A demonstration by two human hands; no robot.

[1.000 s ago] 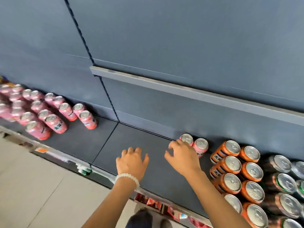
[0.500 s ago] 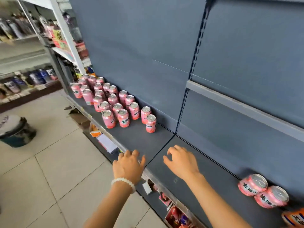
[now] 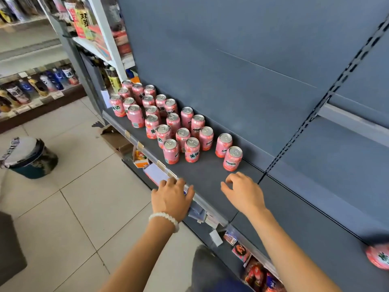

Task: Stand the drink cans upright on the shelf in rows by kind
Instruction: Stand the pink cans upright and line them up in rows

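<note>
pink cans (image 3: 232,158) "MIRINDA" upright | left grip (image 3: 171,199) loose, empty | right grip (image 3: 244,192) loose, empty

Dark grey shelf (image 3: 212,175) ran from about 10 o'clock down to 4 o'clock across the view, a blue-grey back panel rising behind it. A cluster of pink cans (image 3: 168,123) stood upright on it toward 11 o'clock, in loose rows, silver tops up. Nearest can (image 3: 232,158) stood at the cluster's 4 o'clock end, just beside another; the lettering on both read MIRINDA. One more pink can (image 3: 379,258) showed at the frame edge near 4 o'clock, cut off, well apart from the cluster. A clear price strip (image 3: 210,207) lined the front edge, with paper tags hanging from it.
</note>
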